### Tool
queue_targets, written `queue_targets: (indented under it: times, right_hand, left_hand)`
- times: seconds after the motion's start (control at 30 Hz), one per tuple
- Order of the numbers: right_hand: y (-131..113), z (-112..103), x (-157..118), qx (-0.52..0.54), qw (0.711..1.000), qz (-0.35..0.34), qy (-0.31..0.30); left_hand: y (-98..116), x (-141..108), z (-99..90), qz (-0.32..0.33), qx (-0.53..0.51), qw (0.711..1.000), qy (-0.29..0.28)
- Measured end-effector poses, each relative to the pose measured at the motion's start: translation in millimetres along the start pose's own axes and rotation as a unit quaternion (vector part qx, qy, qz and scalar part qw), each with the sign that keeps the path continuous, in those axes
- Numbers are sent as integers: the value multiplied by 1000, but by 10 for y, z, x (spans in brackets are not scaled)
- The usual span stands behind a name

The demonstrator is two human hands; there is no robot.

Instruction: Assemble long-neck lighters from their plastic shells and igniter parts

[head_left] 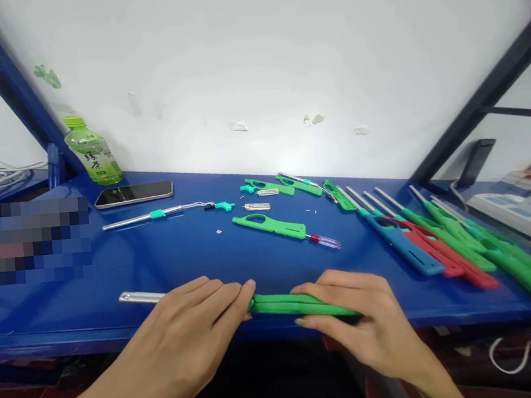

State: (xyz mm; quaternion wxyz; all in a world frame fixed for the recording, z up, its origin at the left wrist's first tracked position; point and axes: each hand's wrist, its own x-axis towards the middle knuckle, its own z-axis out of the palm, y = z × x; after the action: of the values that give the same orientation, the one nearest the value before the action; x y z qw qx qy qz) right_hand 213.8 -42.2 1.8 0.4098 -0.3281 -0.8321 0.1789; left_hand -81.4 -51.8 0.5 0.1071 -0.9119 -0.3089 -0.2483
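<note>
Both hands hold one green lighter (278, 304) level at the table's front edge, its narrow side with a lengthwise seam facing up. My left hand (197, 327) is wrapped round its front part, and the metal tube (139, 297) sticks out to the left. My right hand (366, 313) pinches the handle's right end between thumb and fingers. Behind them lies a green handle shell (272, 225), with a screwdriver (324, 241) touching its right end. To the left rests a loose metal tube (133, 220) with wires and a teal trigger (224, 206).
Several blue, red and green lighters (435, 247) lie along the right side. Green shell parts (271, 187) and a clear fuel tank (257, 206) are near the wall. A phone (134, 193) and a green bottle (93, 152) stand at the back left.
</note>
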Motion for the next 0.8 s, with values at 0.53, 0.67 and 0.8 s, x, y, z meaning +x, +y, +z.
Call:
queue_targets:
  times: [0.53, 0.67, 0.8]
  right_hand:
    - [14, 1, 11, -28, 998, -52, 20]
    - [40, 17, -36, -173, 974, -144, 27]
    - [18, 22, -23, -217, 961, -171, 18]
  left_hand:
    - [35, 224, -46, 41, 3, 997, 65]
    - [-79, 149, 10, 15, -72, 997, 16]
    - [-150, 147, 2, 28, -85, 996, 16]
